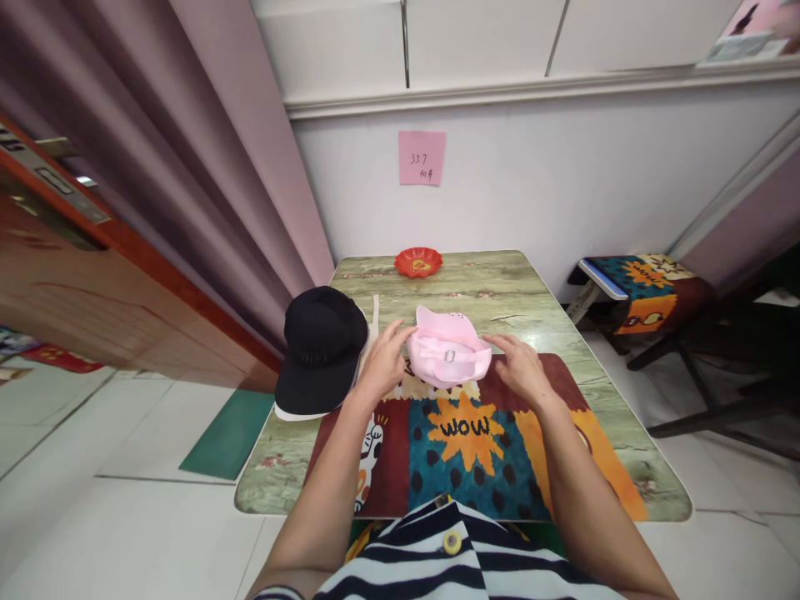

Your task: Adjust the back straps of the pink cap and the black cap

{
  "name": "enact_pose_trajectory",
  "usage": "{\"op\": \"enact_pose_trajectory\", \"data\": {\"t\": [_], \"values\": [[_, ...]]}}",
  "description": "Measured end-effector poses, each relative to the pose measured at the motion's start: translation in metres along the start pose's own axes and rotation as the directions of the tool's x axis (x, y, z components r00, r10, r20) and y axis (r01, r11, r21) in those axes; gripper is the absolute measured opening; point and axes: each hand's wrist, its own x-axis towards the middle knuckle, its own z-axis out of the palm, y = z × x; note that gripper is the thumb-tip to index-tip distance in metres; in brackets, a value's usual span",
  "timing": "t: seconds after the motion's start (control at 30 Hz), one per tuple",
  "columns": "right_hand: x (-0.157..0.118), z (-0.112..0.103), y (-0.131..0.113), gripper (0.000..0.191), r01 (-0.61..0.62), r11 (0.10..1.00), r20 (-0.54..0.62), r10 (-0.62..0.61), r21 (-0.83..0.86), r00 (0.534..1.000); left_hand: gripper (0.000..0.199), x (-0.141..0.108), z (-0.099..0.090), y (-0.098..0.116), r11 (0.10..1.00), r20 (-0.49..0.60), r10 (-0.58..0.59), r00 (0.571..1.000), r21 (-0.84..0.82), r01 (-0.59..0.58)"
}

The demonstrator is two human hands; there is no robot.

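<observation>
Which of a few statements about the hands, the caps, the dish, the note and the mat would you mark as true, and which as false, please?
1. The left hand and the right hand are at opposite sides of the pink cap. True.
2. The black cap lies on the right side of the table. False: it lies on the left side.
3. The red dish is farther from the person than the pink cap. True.
4. The pink note lies flat on the table. False: it is on the wall above it.
5. The mat bears the word "WOW". True.
</observation>
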Motion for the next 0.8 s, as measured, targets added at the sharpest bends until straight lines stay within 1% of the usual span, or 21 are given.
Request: {"op": "enact_pose_trajectory", "data": {"t": [0.03,0.07,0.13,0.17,0.2,0.23,0.27,0.3,0.37,0.4,0.47,0.5,0.57,0.63,0.67,0.7,0.73,0.77,0.8], "values": [[0.0,0.005,0.002,0.056,0.021,1.0,0.017,-0.021,-0.012,1.0,0.063,0.0,0.004,0.0,1.0,0.03,0.013,0.999,0.0,-0.013],[0.0,0.008,0.003,0.051,0.032,1.0,0.034,-0.032,-0.001,0.999,0.059,-0.001,0.006,0.0,1.0,0.049,0.021,0.999,-0.01,-0.021],[0.001,0.011,0.0,0.033,0.04,0.997,0.054,-0.044,0.07,0.998,0.043,0.0,0.006,0.003,0.998,0.052,0.028,0.998,-0.055,-0.025],[0.002,0.009,-0.003,0.025,0.047,0.991,0.049,-0.053,0.127,0.997,0.034,0.001,0.003,0.004,0.995,0.046,0.027,0.999,-0.099,-0.023],[0.003,0.004,-0.007,0.022,0.053,0.979,0.037,-0.061,0.199,0.997,0.025,0.003,-0.003,0.007,0.986,0.038,0.02,0.999,-0.167,-0.013],[0.003,-0.002,-0.011,0.024,0.052,0.957,0.024,-0.061,0.287,0.998,0.017,0.004,-0.011,0.009,0.965,0.03,0.001,1.0,-0.261,0.007],[0.003,-0.009,-0.017,0.028,0.039,0.922,0.018,-0.05,0.386,0.999,0.011,0.005,-0.02,0.013,0.926,0.022,-0.03,0.999,-0.377,0.036],[0.003,-0.018,-0.023,0.033,0.01,0.871,0.028,-0.027,0.49,0.999,0.013,0.006,-0.029,0.017,0.862,0.017,-0.071,0.997,-0.502,0.07],[0.003,-0.032,-0.035,0.037,-0.075,0.732,0.089,0.019,0.677,0.996,0.026,0.008,-0.047,0.026,0.681,0.015,-0.153,0.988,-0.723,0.116],[0.003,-0.037,-0.041,0.039,-0.114,0.658,0.123,0.033,0.744,0.992,0.031,0.009,-0.053,0.031,0.587,0.02,-0.183,0.983,-0.8,0.125],[0.005,-0.039,-0.052,0.041,-0.17,0.52,0.163,0.06,0.837,0.985,0.037,0.011,-0.056,0.038,0.42,0.037,-0.226,0.974,-0.898,0.132],[0.006,-0.037,-0.057,0.042,-0.189,0.449,0.168,0.086,0.874,0.982,0.037,0.012,-0.053,0.039,0.344,0.048,-0.253,0.966,-0.929,0.136],[0.009,-0.025,-0.063,0.041,-0.218,0.28,0.181,0.154,0.935,0.971,0.033,0.012,-0.041,0.038,0.186,0.088,-0.334,0.939,-0.97,0.157],[0.01,-0.01,-0.065,0.037,-0.244,0.065,0.227,0.199,0.968,0.953,0.026,0.008,-0.024,0.032,0.016,0.162,-0.407,0.899,-0.983,0.185],[0.009,-0.003,-0.066,0.034,-0.26,-0.044,0.263,0.201,0.965,0.944,0.025,0.004,-0.016,0.03,-0.064,0.211,-0.416,0.885,-0.977,0.203],[0.007,0.003,-0.065,0.031,-0.277,-0.143,0.301,0.19,0.95,0.935,0.029,0.0,-0.009,0.028,-0.137,0.259,-0.402,0.878,-0.965,0.222],[0.005,0.008,-0.065,0.029,-0.295,-0.225,0.335,0.169,0.929,0.927,0.038,-0.005,-0.003,0.027,-0.2,0.3,-0.369,0.88,-0.95,0.24],[0.003,0.011,-0.065,0.027,-0.313,-0.286,0.364,0.145,0.906,0.92,0.049,-0.011,0.001,0.028,-0.251,0.331,-0.324,0.886,-0.933,0.257],[0.0,0.014,-0.065,0.026,-0.331,-0.325,0.386,0.122,0.886,0.914,0.062,-0.016,0.005,0.03,-0.29,0.348,-0.277,0.896,-0.919,0.268]]}}
